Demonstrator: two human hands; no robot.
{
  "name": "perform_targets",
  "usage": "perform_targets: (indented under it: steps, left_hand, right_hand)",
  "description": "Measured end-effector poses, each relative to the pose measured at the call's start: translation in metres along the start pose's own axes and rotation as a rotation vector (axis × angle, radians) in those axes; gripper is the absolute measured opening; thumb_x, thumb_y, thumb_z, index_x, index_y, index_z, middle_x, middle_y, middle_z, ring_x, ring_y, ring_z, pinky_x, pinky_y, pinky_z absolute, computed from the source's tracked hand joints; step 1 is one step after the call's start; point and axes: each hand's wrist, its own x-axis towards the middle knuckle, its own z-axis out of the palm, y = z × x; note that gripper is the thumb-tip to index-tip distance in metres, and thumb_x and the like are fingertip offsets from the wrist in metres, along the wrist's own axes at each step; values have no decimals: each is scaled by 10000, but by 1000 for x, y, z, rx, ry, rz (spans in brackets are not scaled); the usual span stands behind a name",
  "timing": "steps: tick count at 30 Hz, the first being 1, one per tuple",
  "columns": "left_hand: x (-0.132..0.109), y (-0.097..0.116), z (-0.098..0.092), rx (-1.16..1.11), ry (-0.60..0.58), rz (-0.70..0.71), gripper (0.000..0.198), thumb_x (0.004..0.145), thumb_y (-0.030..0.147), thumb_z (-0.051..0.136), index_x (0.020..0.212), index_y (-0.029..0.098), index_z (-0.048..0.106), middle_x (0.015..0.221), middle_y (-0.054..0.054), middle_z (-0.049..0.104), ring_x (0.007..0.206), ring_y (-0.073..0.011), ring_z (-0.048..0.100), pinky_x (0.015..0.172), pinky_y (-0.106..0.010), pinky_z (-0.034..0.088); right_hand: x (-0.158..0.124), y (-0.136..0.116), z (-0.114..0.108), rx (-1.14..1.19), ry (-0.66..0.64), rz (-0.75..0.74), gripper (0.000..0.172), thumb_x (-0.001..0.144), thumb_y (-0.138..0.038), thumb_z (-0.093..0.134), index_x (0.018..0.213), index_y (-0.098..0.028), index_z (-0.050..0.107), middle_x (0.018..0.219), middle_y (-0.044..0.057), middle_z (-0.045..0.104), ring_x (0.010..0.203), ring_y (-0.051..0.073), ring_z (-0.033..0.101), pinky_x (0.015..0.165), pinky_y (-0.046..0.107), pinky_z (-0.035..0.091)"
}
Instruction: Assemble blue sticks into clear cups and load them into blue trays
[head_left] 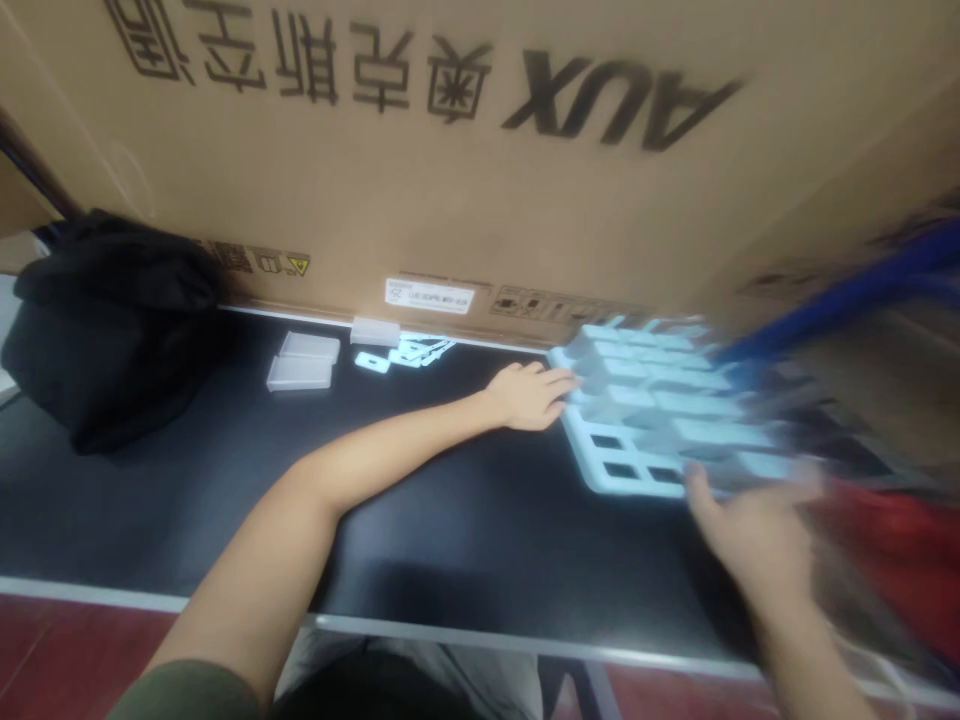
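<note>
A light blue plastic rack point(624, 408) with rectangular openings and raised blocks in rows lies at the right of the black table point(450, 530). Its right side is smeared by motion. My left hand point(529, 395) grips the rack's left edge, its fingertips partly hidden behind the rim. At the near right corner, my right hand point(765, 540) holds the rack, thumb over the front edge and the other fingers blurred. Farther left on the table lie small light blue flat pieces point(373, 362) beside several clear plastic boxes point(301, 373).
A large cardboard box point(360, 190) with upside-down print stands along the table's far edge. To the left sits a black cloth bag point(112, 330). A blue bar point(847, 290) slants at the right, above a red object point(892, 560).
</note>
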Motion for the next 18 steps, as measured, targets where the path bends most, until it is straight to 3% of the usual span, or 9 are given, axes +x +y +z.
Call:
perform_targets:
  steps: [4, 10, 15, 18]
  left_hand:
    - [2, 2, -3, 13, 15, 1, 560, 1073, 354, 340, 1606, 231, 456, 1709, -47, 442, 1359, -308, 509, 1050, -484, 498]
    - [7, 2, -5, 0, 19, -18, 549, 1031, 239, 382, 1567, 245, 501, 1678, -84, 450, 1389, -336, 462, 1022, -519, 507]
    - [14, -3, -4, -6, -10, -52, 609, 1038, 247, 367, 1639, 320, 431, 1649, -82, 453, 1423, -342, 464, 1060, -551, 500]
    - [17, -8, -1, 12, 2, -54, 594, 1041, 249, 379, 1618, 356, 475, 1600, -78, 495, 1416, -331, 488, 1095, -533, 485]
  right_hand:
    - [-1, -6, -5, -7, -60, 31, 1187, 784, -643, 635, 1617, 25, 117, 1304, 427, 613, 1166, 615, 680, 1020, 702, 509]
    - [-7, -19, -17, -15, -83, 101, 1184, 781, -637, 645, 1636, -17, 110, 1328, 422, 619, 1221, 611, 660, 1044, 674, 507]
    - [-6, -20, -21, 15, -109, 139, 1276, 707, -698, 684, 1643, -45, 113, 1384, 414, 591, 1263, 608, 637, 1068, 679, 491]
    - [-8, -22, -23, 27, -117, 122, 1284, 706, -712, 678, 1646, -42, 114, 1401, 417, 575, 1247, 596, 652, 1056, 662, 506]
